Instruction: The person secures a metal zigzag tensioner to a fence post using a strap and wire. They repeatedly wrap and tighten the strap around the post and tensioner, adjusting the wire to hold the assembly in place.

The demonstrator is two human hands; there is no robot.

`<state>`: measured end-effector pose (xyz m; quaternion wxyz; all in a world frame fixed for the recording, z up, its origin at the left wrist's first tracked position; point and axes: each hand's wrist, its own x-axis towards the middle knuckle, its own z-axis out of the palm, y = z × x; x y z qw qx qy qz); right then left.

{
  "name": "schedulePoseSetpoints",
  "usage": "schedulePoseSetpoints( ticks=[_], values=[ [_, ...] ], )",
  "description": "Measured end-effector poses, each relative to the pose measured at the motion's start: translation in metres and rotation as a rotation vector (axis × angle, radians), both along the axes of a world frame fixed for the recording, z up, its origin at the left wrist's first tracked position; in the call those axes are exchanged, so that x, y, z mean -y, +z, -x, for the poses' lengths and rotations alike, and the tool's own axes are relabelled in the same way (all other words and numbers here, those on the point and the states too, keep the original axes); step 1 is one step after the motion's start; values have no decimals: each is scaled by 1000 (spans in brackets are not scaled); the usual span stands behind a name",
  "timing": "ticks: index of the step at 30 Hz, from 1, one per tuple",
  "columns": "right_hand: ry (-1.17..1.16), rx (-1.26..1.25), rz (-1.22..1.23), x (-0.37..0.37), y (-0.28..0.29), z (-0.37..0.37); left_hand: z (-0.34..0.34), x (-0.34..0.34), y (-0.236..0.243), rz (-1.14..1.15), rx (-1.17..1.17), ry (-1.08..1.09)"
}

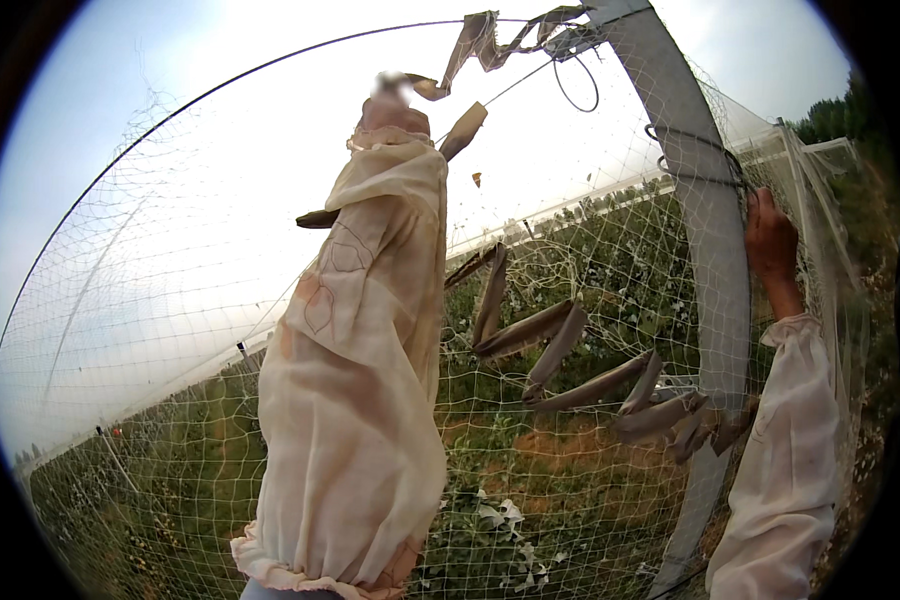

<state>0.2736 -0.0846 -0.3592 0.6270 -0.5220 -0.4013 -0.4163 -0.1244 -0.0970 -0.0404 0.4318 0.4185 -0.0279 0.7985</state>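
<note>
My left hand is raised high at the upper middle, closed, its fingertips blurred. A dull brown fabric strip runs from it up to the top of a grey concrete post. Beside my left sleeve hangs another piece of brown strip. My right hand is closed against the post's right side, just below the wire loops around it; what its fingers grip is hidden. Lower down, a zigzag length of brown strip hangs across the white netting toward the post.
A dark cable arcs along the netting's upper edge. A thin wire loop dangles near the post top. Behind the net grow rows of green plants. More netting on a pale frame stands right of the post.
</note>
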Motion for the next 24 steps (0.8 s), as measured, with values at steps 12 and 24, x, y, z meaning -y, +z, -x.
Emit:
schedulePoseSetpoints(
  ticks=[12, 24],
  values=[
    [12, -4, 9, 4, 2, 3, 3, -18, 18, -66, 103, -159],
    [-11, -18, 15, 1, 0, 1, -2, -26, 33, -131, -69, -80]
  ],
)
